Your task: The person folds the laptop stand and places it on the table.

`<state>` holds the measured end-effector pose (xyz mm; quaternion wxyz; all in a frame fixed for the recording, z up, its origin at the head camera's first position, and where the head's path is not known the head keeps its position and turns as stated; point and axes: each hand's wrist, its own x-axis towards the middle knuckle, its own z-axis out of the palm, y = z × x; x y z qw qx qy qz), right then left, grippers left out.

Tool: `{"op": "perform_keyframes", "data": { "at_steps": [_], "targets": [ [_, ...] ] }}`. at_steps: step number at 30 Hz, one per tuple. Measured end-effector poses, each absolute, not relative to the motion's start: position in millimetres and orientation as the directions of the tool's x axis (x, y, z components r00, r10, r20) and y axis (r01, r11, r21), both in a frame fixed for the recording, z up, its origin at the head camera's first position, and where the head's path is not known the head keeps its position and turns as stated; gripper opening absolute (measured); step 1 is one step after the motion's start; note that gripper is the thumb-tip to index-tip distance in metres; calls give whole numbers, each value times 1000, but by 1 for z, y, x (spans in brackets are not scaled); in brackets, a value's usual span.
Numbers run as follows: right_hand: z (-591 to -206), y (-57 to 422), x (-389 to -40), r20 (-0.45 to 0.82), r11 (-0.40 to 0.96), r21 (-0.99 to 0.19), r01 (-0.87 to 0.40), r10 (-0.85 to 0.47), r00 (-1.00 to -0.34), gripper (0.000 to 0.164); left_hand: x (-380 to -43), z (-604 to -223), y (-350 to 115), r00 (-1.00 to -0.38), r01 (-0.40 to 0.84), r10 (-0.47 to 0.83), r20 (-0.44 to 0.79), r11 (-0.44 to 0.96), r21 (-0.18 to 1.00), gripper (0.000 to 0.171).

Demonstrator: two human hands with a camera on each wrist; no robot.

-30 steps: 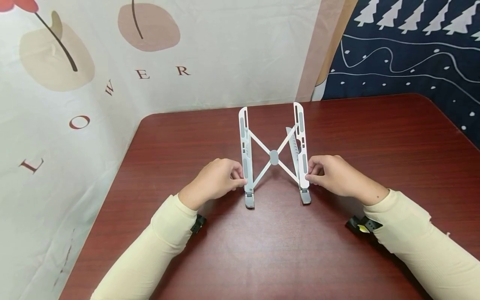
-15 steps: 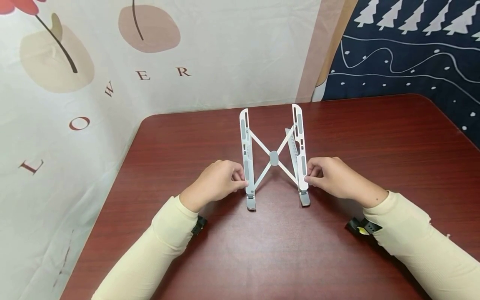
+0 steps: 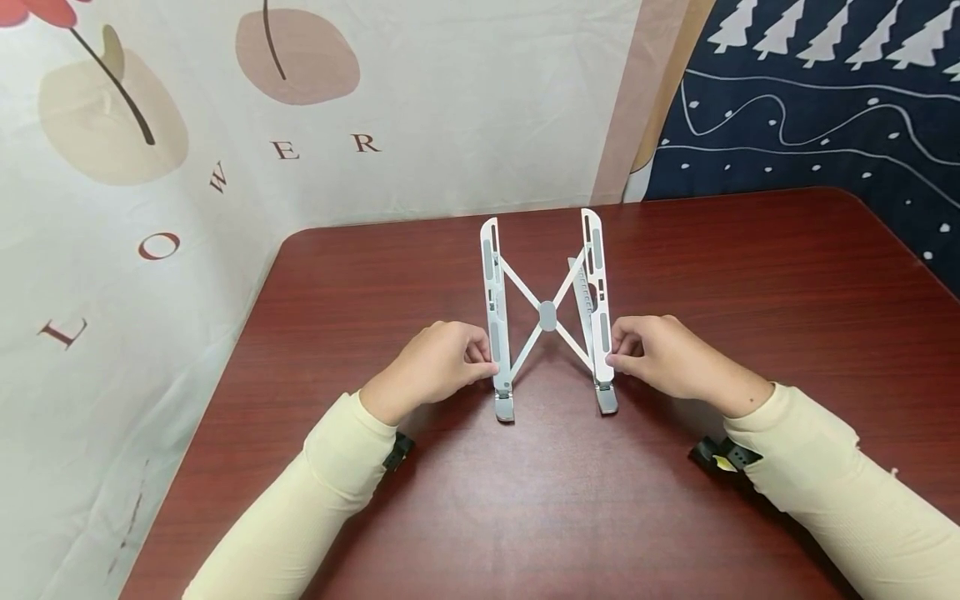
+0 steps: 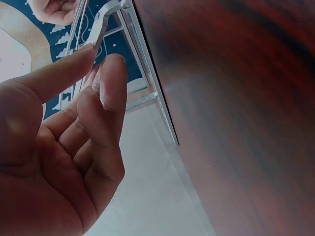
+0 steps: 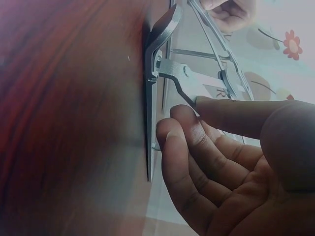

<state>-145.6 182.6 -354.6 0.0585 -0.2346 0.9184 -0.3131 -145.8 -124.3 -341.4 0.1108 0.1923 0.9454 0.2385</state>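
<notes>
A silvery folding laptop stand stands on the table, its two side rails joined by an X of crossed bars with a grey oval hub. My left hand pinches the near part of the left rail between thumb and fingers. On the opposite side, my right hand pinches the right rail at about the same height. Short grey feet with upturned lips show at the near ends. In the right wrist view, the thumb lies against the bent rail of the stand; the fingertips partly cover its lower side.
The reddish-brown wooden table extends around the stand. Behind it hang a pale printed curtain and a dark blue cloth with white trees. Black straps are on the wrists.
The two rails have drawn slightly closer together. My right hand has shifted a little to the left with its rail, and my left hand slightly to the right; both grips stay.
</notes>
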Motion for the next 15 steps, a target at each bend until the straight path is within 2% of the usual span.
{"op": "perform_keyframes", "data": {
  "at_steps": [15],
  "targets": [
    [-354, 181, -144, 30, 685, -618, -387, -471, -882, 13, -146, -343, -124, -888, 310, 442, -125, 777, 548, 16]
  ]
}}
